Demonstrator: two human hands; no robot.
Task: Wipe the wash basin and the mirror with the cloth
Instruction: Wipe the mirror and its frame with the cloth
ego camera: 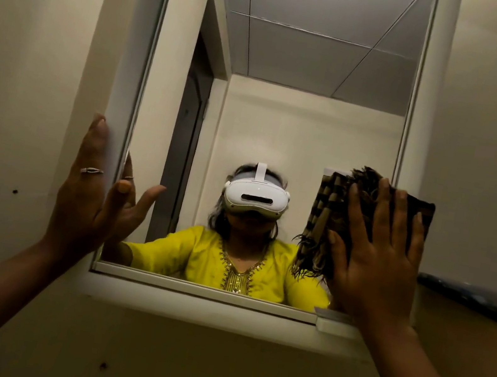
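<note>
A white-framed mirror hangs on the wall straight ahead. My right hand presses a folded brown and beige checked cloth flat against the mirror's lower right corner, fingers spread and straight. My left hand rests with straight fingers against the left side of the mirror's frame; a ring is on one finger. The wash basin is out of view.
The mirror reflects a person in a yellow top wearing a white headset, a dark doorway and a panelled ceiling. Cream walls lie on both sides. A dark blue ledge runs along the right wall. A white sill borders the mirror's bottom.
</note>
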